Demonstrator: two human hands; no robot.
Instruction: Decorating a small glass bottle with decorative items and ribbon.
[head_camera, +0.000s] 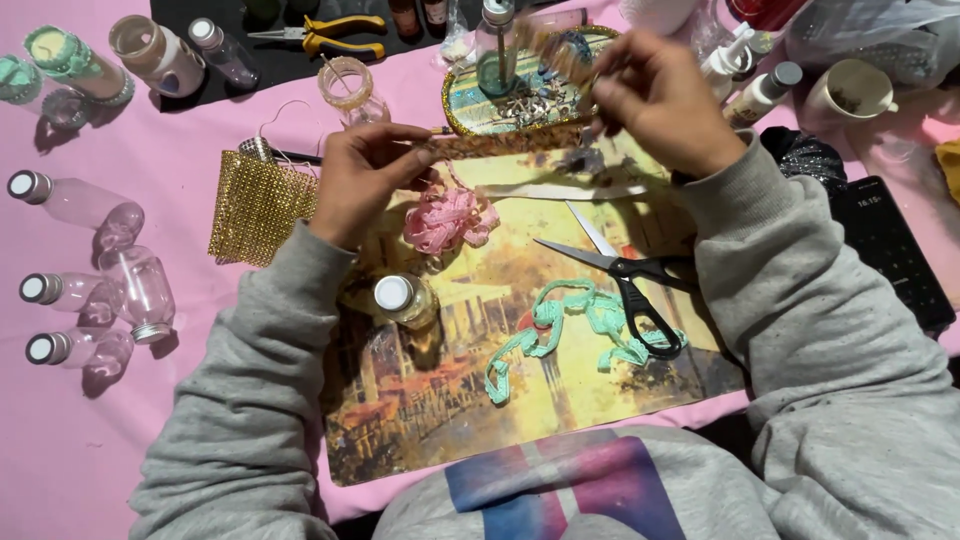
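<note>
Two hands stretch a gold trim strip (500, 145) above the surface: my left hand (365, 180) pinches its left end, my right hand (655, 100) its far right. It looks light and floppy, best gripped at the ends.

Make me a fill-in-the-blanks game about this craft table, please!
1. The left hand and the right hand stretch a glittery gold ribbon ______ them.
2. The scissors on the picture mat have ______ handles.
3. The lace trim beside the scissors is ______ in colour.
4. The pliers at the top have ______ handles.

Missing words: between; black; green; yellow
</note>
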